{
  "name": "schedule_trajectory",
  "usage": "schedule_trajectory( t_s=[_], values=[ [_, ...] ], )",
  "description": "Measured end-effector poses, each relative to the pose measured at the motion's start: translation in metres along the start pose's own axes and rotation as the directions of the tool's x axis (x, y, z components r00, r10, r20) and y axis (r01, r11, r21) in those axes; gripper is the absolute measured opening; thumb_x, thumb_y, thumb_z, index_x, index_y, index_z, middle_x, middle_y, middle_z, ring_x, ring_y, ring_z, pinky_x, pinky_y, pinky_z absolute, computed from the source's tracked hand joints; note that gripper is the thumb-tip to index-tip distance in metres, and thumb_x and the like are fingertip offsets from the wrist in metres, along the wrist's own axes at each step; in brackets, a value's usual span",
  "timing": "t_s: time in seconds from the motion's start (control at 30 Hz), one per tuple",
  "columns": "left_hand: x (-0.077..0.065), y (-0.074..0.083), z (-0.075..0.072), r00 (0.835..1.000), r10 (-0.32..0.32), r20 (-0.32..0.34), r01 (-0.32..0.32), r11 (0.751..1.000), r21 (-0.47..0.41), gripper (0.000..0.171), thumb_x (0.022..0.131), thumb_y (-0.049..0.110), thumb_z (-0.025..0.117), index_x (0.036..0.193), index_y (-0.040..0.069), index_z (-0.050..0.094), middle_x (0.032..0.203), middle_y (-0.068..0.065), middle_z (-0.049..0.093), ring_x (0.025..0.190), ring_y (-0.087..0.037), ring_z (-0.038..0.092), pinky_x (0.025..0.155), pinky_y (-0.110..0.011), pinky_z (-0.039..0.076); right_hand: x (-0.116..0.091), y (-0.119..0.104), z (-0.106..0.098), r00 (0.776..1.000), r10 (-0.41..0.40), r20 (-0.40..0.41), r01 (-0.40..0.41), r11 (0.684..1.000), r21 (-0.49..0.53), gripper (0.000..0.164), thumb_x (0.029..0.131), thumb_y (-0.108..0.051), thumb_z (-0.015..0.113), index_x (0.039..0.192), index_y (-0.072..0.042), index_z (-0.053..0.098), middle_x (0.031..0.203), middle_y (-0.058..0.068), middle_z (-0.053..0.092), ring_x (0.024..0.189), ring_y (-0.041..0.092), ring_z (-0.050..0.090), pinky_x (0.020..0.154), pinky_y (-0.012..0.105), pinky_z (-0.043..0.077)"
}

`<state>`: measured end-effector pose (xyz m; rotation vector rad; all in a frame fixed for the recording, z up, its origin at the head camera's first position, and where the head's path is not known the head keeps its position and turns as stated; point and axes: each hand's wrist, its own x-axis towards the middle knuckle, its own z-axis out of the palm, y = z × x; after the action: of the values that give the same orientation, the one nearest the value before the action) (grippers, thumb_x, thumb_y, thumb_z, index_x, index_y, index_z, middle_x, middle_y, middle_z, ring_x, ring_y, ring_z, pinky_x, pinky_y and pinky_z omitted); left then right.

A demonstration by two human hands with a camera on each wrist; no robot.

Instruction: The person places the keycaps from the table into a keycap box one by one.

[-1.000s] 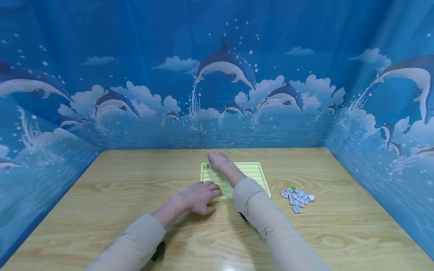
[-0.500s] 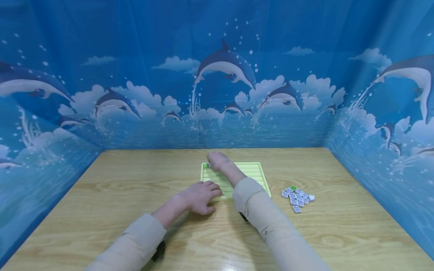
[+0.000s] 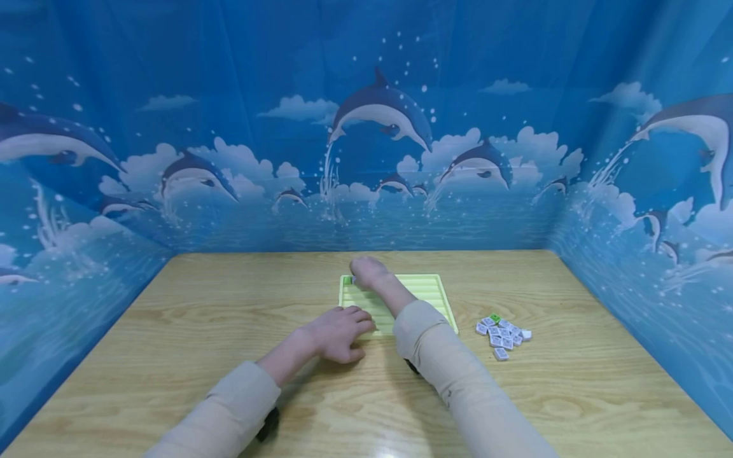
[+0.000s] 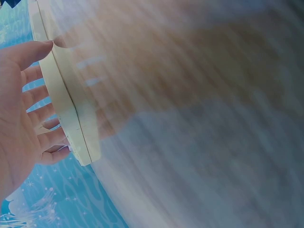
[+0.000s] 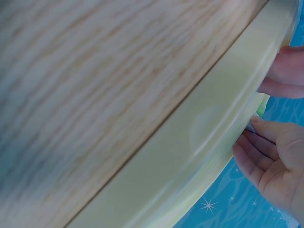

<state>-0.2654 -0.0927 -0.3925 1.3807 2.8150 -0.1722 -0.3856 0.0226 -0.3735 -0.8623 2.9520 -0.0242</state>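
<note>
A ridged pale yellow-green tray (image 3: 424, 299) lies on the wooden table. Over its far left corner, my right hand (image 3: 369, 272) pinches a small pale tile (image 5: 251, 127) between thumb and fingers, low at the tray. Right beside that tile, a green tile (image 3: 347, 280) sits in the corner. My left hand (image 3: 340, 334) rests at the tray's near left edge, fingers loosely spread over it. In the left wrist view, the left thumb (image 4: 35, 51) meets the tray's side wall. The right hand covers most of its tile in the head view.
To the right of the tray lies a loose cluster of small white tiles (image 3: 504, 334) with printed faces, a green tile (image 3: 495, 317) among them. A blue dolphin-print curtain (image 3: 366, 216) stands along the table's back and sides.
Almost nothing differs: both hands, the tray and the tile cluster keep their places, with only a very slight shift in the right hand.
</note>
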Motion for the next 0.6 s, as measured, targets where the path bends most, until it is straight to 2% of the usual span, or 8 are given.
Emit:
schedule_trajectory(
  t_s=[0.1,0.27,0.47,0.6],
  values=[
    [0.0,0.0,0.0,1.0,-0.002,0.005,0.002,1.0,-0.001,0.049,0.087,0.039,0.056,0.13,0.014,0.051,0.131,-0.005,0.048,0.122,-0.023,0.042,0.096,-0.041,0.041,-0.001,0.0,-0.001,1.0,0.0,0.009,0.0,1.0,0.013,0.006,0.089,-0.011,0.06,0.09,-0.006,0.062,0.082,0.005,0.061,0.079,0.02,0.058,0.068,0.028,0.049],
    [0.001,0.001,-0.001,1.0,-0.007,0.014,0.007,1.0,-0.007,0.05,0.088,0.039,0.056,0.13,0.014,0.05,0.133,-0.005,0.048,0.123,-0.023,0.042,0.097,-0.042,0.04,-0.005,0.005,-0.005,1.0,0.003,0.026,-0.004,0.999,0.041,0.025,0.091,-0.019,0.058,0.109,-0.003,0.061,0.1,0.01,0.064,0.092,0.024,0.06,0.077,0.033,0.05],
    [0.001,0.0,0.0,1.0,-0.012,0.004,0.012,1.0,-0.002,0.05,0.086,0.039,0.057,0.129,0.014,0.051,0.132,-0.006,0.048,0.123,-0.024,0.041,0.096,-0.043,0.04,-0.012,0.015,-0.014,0.999,0.016,0.051,-0.019,0.998,0.059,0.032,0.092,-0.032,0.057,0.108,-0.005,0.062,0.098,0.007,0.064,0.087,0.021,0.061,0.074,0.031,0.05],
    [0.0,-0.001,0.001,1.0,-0.004,-0.005,0.004,1.0,-0.01,0.049,0.086,0.038,0.058,0.128,0.014,0.051,0.131,-0.006,0.048,0.123,-0.024,0.042,0.096,-0.043,0.04,-0.02,0.023,-0.018,0.998,0.043,0.052,-0.049,0.993,0.111,0.036,0.094,-0.033,0.054,0.115,-0.005,0.06,0.111,0.008,0.063,0.098,0.022,0.059,0.078,0.033,0.05]
  ],
)
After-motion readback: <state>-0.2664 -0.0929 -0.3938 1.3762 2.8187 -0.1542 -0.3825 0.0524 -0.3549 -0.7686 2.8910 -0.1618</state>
